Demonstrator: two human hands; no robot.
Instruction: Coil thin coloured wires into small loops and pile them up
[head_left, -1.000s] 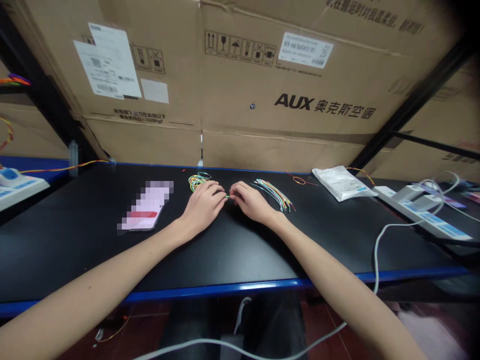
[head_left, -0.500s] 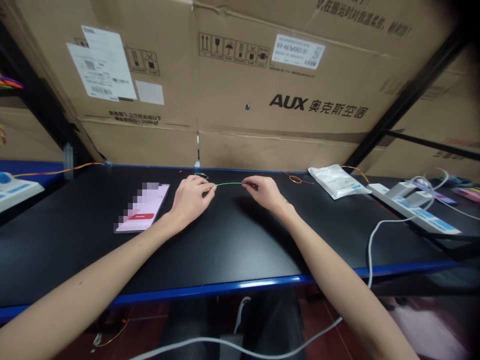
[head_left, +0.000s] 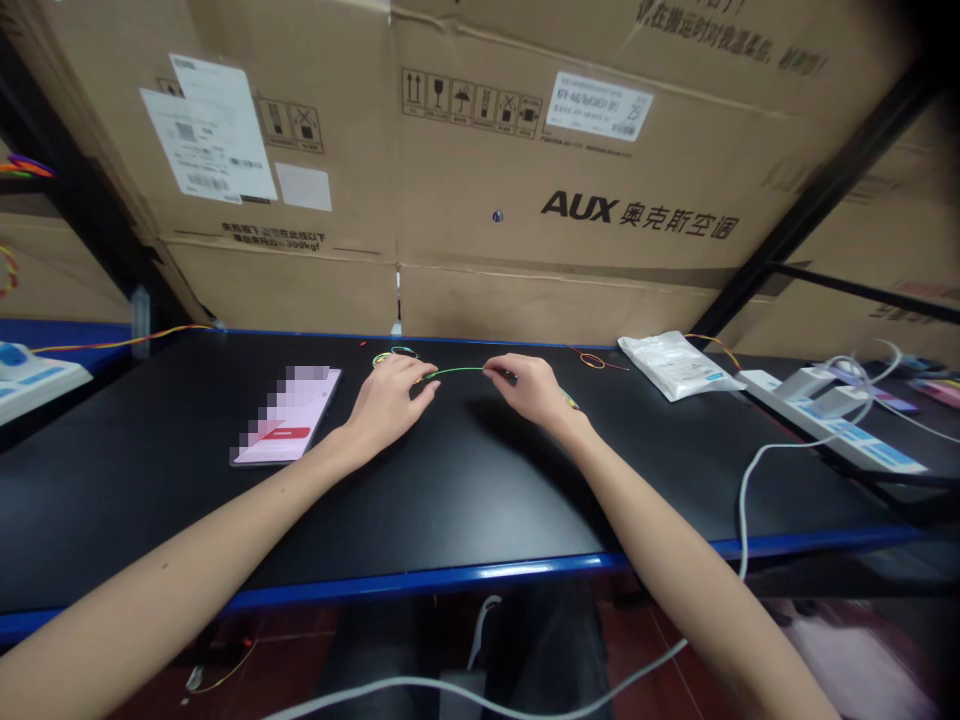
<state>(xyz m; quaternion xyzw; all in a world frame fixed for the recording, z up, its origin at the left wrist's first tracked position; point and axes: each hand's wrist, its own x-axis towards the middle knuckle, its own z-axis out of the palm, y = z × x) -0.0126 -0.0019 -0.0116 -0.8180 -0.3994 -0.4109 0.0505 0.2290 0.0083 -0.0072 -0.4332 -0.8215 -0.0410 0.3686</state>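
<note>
A thin green wire runs between my hands just above the black tabletop, bowed slightly upward. Its right part is pinched between thumb and fingertips of my right hand. Bits of coloured wire show behind that hand near the wrist. At the wire's left end is my left hand, thumb spread away from the index finger, with the end beside the fingertips. Loops of yellow-green wire peek out behind the left knuckles, partly hidden. A phone with a lit screen lies left of this hand.
A teal wire loop and an orange wire loop lie at the back. Farther right are a white plastic packet and a power strip with a white cable. A large cardboard box stands behind the table.
My left thumb and index finger have parted, where they were pinched at the green wire's end. Yellow-green loops now show behind that hand. My right hand keeps its pinch.
</note>
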